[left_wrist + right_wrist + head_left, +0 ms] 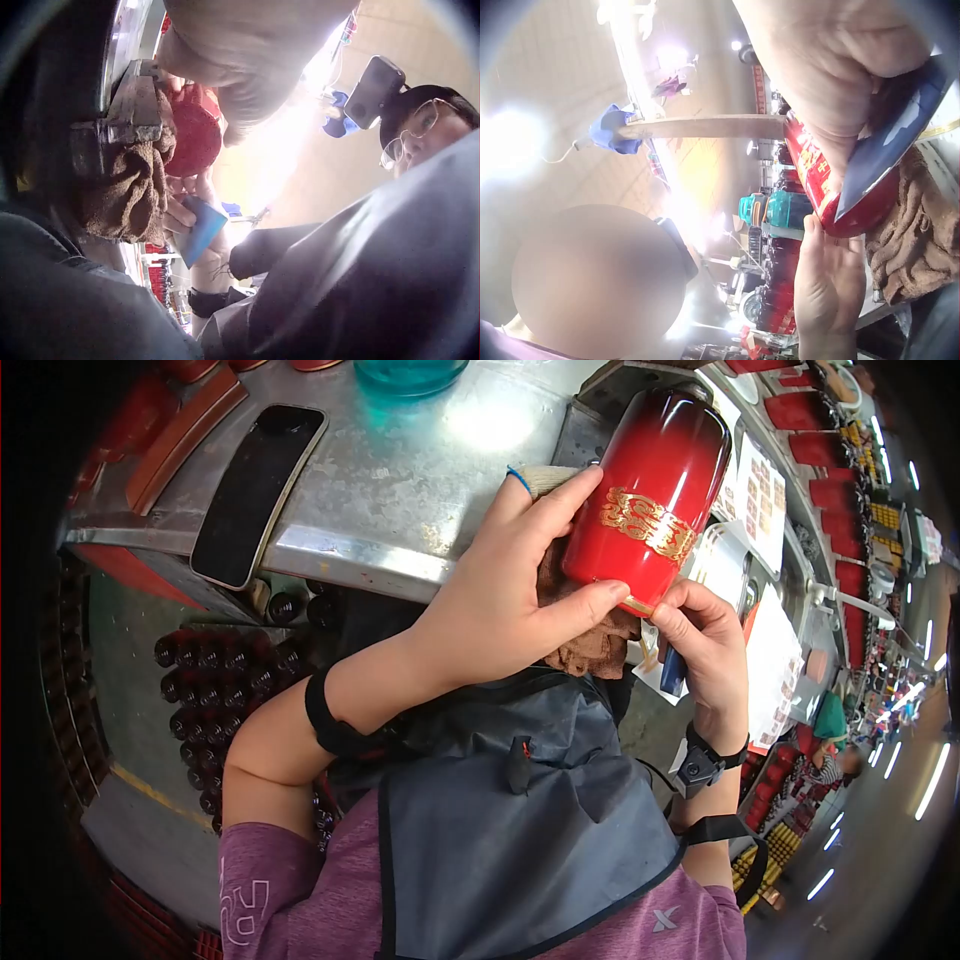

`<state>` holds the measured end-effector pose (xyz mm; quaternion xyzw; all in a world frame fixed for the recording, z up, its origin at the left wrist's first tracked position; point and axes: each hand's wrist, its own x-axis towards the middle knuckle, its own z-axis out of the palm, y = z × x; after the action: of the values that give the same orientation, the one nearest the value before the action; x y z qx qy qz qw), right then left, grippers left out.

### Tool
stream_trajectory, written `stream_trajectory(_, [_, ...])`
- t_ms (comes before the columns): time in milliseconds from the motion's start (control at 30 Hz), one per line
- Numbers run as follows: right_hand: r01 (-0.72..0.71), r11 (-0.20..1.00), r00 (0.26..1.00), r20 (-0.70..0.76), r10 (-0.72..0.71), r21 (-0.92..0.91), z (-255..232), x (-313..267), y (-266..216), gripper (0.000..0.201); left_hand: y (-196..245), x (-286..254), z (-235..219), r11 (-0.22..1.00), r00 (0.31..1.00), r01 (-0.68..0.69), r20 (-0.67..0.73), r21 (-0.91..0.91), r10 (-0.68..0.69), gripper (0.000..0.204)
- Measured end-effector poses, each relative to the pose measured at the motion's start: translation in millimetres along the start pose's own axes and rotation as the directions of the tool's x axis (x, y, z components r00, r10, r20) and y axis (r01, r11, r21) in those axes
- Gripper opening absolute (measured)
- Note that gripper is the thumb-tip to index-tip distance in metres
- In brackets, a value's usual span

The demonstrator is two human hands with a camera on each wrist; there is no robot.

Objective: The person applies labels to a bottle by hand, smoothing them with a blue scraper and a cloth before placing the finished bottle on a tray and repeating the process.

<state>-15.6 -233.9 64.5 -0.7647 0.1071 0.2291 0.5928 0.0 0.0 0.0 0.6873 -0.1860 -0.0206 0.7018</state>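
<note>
A glossy red bottle (650, 500), dark toward its top and banded with gold ornament, lies tilted across a brown cloth (590, 645). My left hand (510, 585) grips it from the left, the thumb by its lower rim. A cream fabric cover with a blue edge (540, 480) sits on some of those fingers. At the base's right corner, my right hand (708, 650) has thumb and forefinger against a thin gold edge. In its curled fingers is a flat blue piece (896, 142), seen in the left wrist view as a bent blue sheet (202, 229).
On the metal table (400, 490) lies a black phone (258, 495) at the left, overhanging the front edge. A teal container (410, 372) stands at the back. Printed sheets (762, 495) are at the right. Below the left side, several dark bottles (215, 700) stand in rows.
</note>
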Motion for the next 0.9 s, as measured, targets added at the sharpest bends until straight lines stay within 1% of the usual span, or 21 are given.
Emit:
stream_trajectory(67, [-0.001, 1.0, 1.0, -0.005, 0.001, -0.001, 1, -1, 0, 0.015, -3, -2, -2, 1.0, 1.0, -0.003, -0.012, -0.028, 0.002, 0.063])
stream_trajectory(100, [-0.003, 1.0, 1.0, -0.002, 0.003, 0.005, 2, 1, 1, 0.015, -6, -2, -3, 1.0, 1.0, 0.002, -0.011, -0.024, -0.003, 0.063])
stream_trajectory(167, [-0.009, 1.0, 1.0, -0.004, 0.009, 0.016, 2, 0, 0, 0.015, -8, -6, -4, 0.99, 0.997, 0.071, 0.002, -0.125, -0.071, 0.061])
stream_trajectory(200, [-0.007, 1.0, 1.0, -0.007, 0.007, 0.015, 1, 0, 0, 0.015, -9, -6, -5, 0.99, 0.998, 0.068, 0.003, -0.126, -0.068, 0.061])
stream_trajectory(267, [0.006, 1.0, 1.0, -0.001, -0.006, 0.003, 1, 0, 1, 0.015, -10, -8, -6, 0.982, 0.992, 0.122, 0.038, -0.147, -0.118, 0.06])
stream_trajectory(300, [0.009, 1.0, 1.0, -0.001, -0.009, 0.004, 1, 1, 1, 0.015, -9, -8, -5, 0.982, 0.992, 0.121, 0.038, -0.146, -0.117, 0.06])
stream_trajectory(367, [0.002, 1.0, 1.0, -0.002, -0.002, 0.018, 1, 1, 1, 0.015, -7, -8, -3, 0.993, 0.997, 0.078, 0.002, -0.087, -0.079, 0.066])
stream_trajectory(400, [0.004, 1.0, 1.0, -0.002, -0.003, 0.018, 2, 1, 1, 0.015, -5, -7, -1, 0.993, 0.997, 0.078, 0.002, -0.087, -0.078, 0.066])
stream_trajectory(467, [0.001, 1.0, 1.0, -0.014, 0.0, 0.024, 2, 1, 2, 0.014, 0, -6, 2, 0.991, 0.995, 0.095, -0.02, 0.097, -0.094, 0.075])
stream_trajectory(500, [0.002, 1.0, 1.0, -0.014, -0.001, 0.024, 3, 1, 2, 0.014, -1, -5, 4, 0.991, 0.995, 0.095, -0.021, 0.097, -0.093, 0.075])
stream_trajectory(567, [0.004, 1.0, 1.0, -0.013, -0.004, 0.026, 3, 1, 1, 0.014, -3, -4, 8, 0.996, 0.997, 0.061, -0.056, 0.06, -0.058, 0.083])
stream_trajectory(600, [0.006, 1.0, 1.0, -0.013, -0.006, 0.026, 2, 1, 2, 0.014, -3, -5, 8, 0.996, 0.997, 0.06, -0.056, 0.061, -0.056, 0.083])
stream_trajectory(667, [0.002, 1.0, 1.0, -0.006, -0.002, 0.021, 1, 1, 3, 0.014, -1, -9, 9, 0.995, 0.989, 0.036, -0.146, 0.095, -0.022, 0.076])
stream_trajectory(700, [0.005, 1.0, 1.0, -0.005, -0.005, 0.021, 1, 1, 3, 0.014, 3, -11, 4, 0.995, 0.989, 0.034, -0.147, 0.098, -0.019, 0.076])
stream_trajectory(733, [0.006, 1.0, 1.0, -0.001, -0.006, 0.018, 0, 1, 2, 0.014, 10, -12, -6, 0.919, 0.979, -0.168, -0.05, 0.357, 0.198, 0.068])
stream_trajectory(767, [0.005, 1.0, 1.0, 0.002, -0.005, 0.015, 0, 1, 2, 0.014, 14, -12, -11, 0.742, 0.922, -0.362, 0.101, 0.565, 0.373, 0.061])
stream_trajectory(800, [0.005, 1.0, 1.0, 0.003, -0.005, 0.016, 1, 1, 2, 0.014, 7, -14, -9, 0.643, 0.798, -0.564, 0.142, 0.518, 0.586, 0.041])
stream_trajectory(833, [0.013, 1.0, 1.0, 0.006, -0.013, 0.026, 2, 2, 1, 0.014, 3, -17, -7, 0.643, 0.799, -0.563, 0.142, 0.519, 0.585, 0.041])
stream_trajectory(900, [0.018, 0.999, 1.0, 0.013, -0.019, 0.035, 2, 1, 0, 0.015, -1, -24, -2, 0.383, 0.662, -0.714, 0.388, 0.586, 0.641, 0.033])
